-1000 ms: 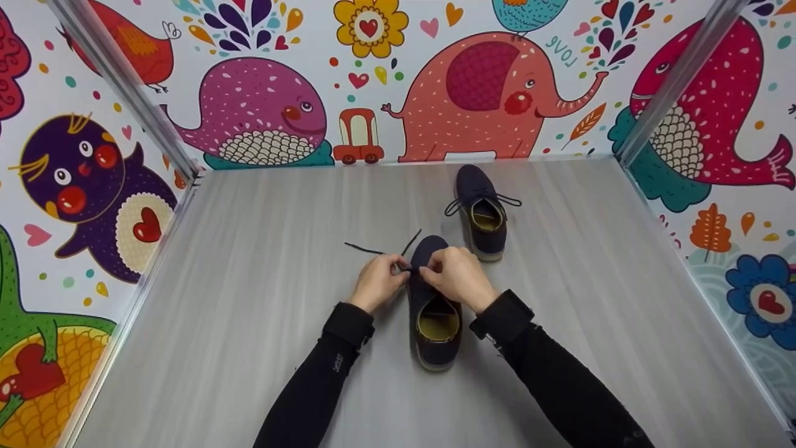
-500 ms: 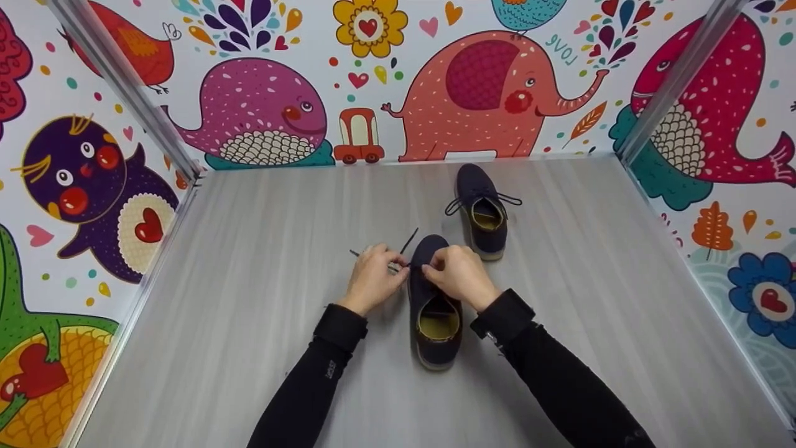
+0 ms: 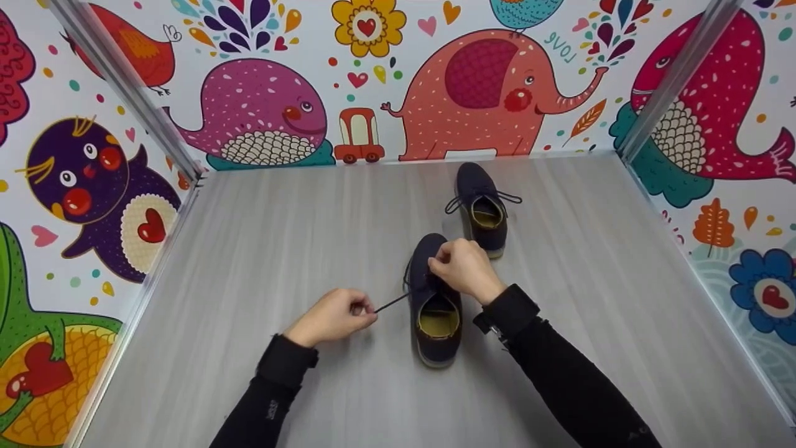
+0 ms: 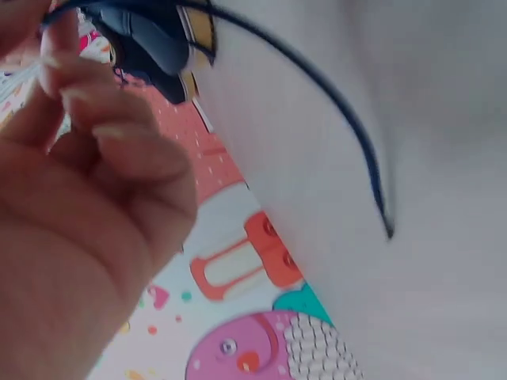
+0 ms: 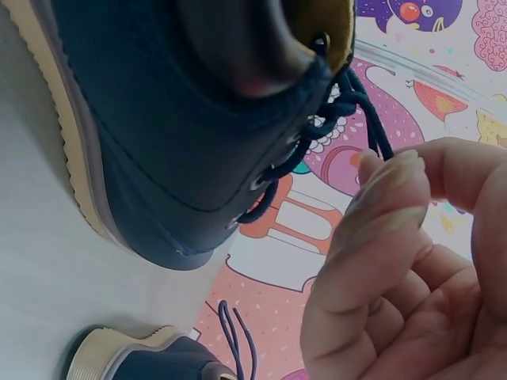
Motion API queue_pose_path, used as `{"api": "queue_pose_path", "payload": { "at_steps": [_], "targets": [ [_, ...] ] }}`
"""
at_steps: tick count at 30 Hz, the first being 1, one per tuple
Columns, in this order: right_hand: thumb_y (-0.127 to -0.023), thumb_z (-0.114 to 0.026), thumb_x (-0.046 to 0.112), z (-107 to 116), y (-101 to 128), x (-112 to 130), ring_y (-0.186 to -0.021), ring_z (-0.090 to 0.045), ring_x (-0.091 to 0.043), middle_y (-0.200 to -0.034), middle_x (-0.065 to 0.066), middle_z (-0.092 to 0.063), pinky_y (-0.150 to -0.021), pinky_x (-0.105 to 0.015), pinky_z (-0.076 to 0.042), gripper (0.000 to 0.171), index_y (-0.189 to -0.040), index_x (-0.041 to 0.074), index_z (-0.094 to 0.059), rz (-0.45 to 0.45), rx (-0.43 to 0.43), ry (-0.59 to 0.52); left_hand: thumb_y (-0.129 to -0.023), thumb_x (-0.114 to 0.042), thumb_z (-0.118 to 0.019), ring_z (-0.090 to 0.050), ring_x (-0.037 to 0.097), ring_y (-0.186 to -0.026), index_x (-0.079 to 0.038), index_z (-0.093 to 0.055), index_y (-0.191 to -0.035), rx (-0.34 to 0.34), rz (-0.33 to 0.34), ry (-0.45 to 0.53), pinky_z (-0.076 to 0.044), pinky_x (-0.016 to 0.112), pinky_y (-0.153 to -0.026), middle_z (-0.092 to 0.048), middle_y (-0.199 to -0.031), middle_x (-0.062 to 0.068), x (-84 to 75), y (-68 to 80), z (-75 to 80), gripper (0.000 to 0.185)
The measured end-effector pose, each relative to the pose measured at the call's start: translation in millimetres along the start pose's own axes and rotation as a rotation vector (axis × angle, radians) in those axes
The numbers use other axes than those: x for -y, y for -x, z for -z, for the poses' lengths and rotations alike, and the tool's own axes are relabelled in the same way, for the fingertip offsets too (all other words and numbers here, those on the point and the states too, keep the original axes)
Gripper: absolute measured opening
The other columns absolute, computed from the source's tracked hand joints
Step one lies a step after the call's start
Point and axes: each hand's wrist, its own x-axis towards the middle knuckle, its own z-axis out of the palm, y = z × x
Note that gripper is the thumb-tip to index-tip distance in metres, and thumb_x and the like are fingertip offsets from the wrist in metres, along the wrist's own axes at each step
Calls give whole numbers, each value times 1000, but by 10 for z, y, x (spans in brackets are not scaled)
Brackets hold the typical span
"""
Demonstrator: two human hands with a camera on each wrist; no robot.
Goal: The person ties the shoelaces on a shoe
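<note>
A dark navy lace-up shoe [image 3: 428,250] stands on the floor, toe away from me. To its left, my left hand [image 3: 336,315] pinches a dark shoelace [image 3: 393,303] drawn out from the shoe's side. A free end of the lace [image 4: 341,103] arcs past the fingers in the left wrist view. Over the shoe's front, my right hand [image 3: 465,269] pinches a doubled part of the lace [image 5: 376,127] between thumb and fingers. The right wrist view shows lacing running through metal eyelets, with a knot or crossing near the top.
A second navy shoe [image 3: 474,180] stands behind and to the right, its lace tied in a bow. The grey wood-patterned floor [image 3: 261,236] is bounded by walls with cartoon animals, such as an elephant [image 3: 429,118], and metal corner rails [image 3: 678,81].
My left hand has moved left and toward me from beside the shoe, pulling the lace out. My right hand has stayed over the shoe's front, shifting only slightly.
</note>
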Motion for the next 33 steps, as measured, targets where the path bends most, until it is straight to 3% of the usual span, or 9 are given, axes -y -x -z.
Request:
{"api": "queue_pose_path", "payload": {
  "at_steps": [7, 13, 16, 21, 24, 29, 33],
  "targets": [
    [-89, -72, 22, 53, -4, 4, -59, -53, -17, -62, 4, -58, -61, -34, -43, 27, -64, 13, -66, -19, 11, -12, -93, -20, -70, -47, 6, -59, -17, -68, -80, 38, 48, 35, -40, 24, -55, -52, -68, -10, 189, 329, 250, 13],
    [-89, -73, 21, 104, 1, 6, -59, -53, -17, -64, 3, -59, -60, -33, -43, 25, -67, 12, -65, -20, 17, -26, -94, -26, -70, -63, 24, -72, -8, -71, -92, 24, 124, 271, -50, 30, -64, -68, -79, 2, 171, 425, 346, 18],
    [-89, -73, 20, 126, 5, 6, -59, -52, -16, -63, 4, -58, -59, -32, -44, 25, -66, 12, -65, -10, 23, -32, -94, -22, -71, -66, 30, -80, -1, -70, -98, -23, 132, 456, -52, 34, -71, -73, -87, 9, 74, 346, 290, 21],
    [-89, -73, 20, 141, 9, 15, -57, -54, -13, -62, 5, -59, -59, -32, -45, 23, -67, 13, -66, 12, 47, -61, -93, -12, -71, -65, 19, -74, 2, -66, -98, -153, 150, 786, -50, 28, -69, -74, -90, 12, -133, 121, 108, 15],
    [-89, -73, 20, 144, 7, 18, -55, -55, -11, -60, 6, -60, -58, -31, -46, 23, -68, 13, -66, 22, 59, -87, -92, -9, -71, -67, 16, -73, 0, -64, -99, -212, 160, 928, -50, 25, -67, -74, -90, 12, -236, 2, -18, 13],
    [-88, -73, 19, 155, 3, 20, -53, -57, -10, -60, 6, -61, -56, -30, -47, 21, -69, 13, -67, 35, 65, -102, -93, -8, -70, -67, 15, -71, 0, -62, -100, -259, 194, 1033, -50, 22, -65, -74, -94, 15, -345, -170, -272, 13],
    [-88, -74, 19, 164, 5, 30, -54, -58, -10, -61, 5, -62, -55, -30, -48, 18, -72, 11, -69, 34, 73, -112, -91, -8, -72, -66, 13, -69, 3, -63, -101, -292, 218, 1025, -48, 22, -62, -74, -93, 15, -426, -301, -510, 17]
  ]
}}
